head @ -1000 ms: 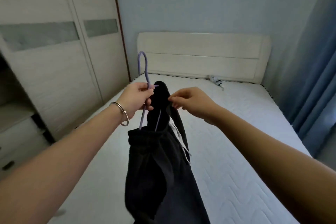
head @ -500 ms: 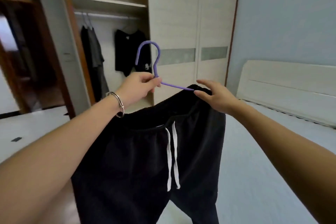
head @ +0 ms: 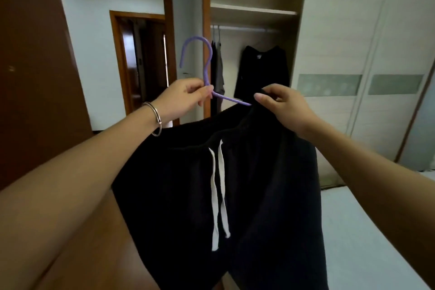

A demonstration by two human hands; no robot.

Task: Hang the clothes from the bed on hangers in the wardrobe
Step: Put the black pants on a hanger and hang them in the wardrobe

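Black shorts (head: 259,195) looked soft and light, likely to slide; left hand (head: 181,99) pinched the purple hanger (head: 206,70) at the neck, right hand (head: 282,106) at its three o'clock gripped the waistband (head: 237,129).

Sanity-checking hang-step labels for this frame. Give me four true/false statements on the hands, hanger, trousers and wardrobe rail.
1. The left hand grips the purple plastic hanger below its hook. True.
2. The black drawstring trousers hang from the wardrobe's metal rail. False: they hang from the hand-held hanger, short of the rail.
3. The right hand pinches the trousers' waistband. True.
4. The rail holds no clothes. False: a black top and a grey garment hang there.
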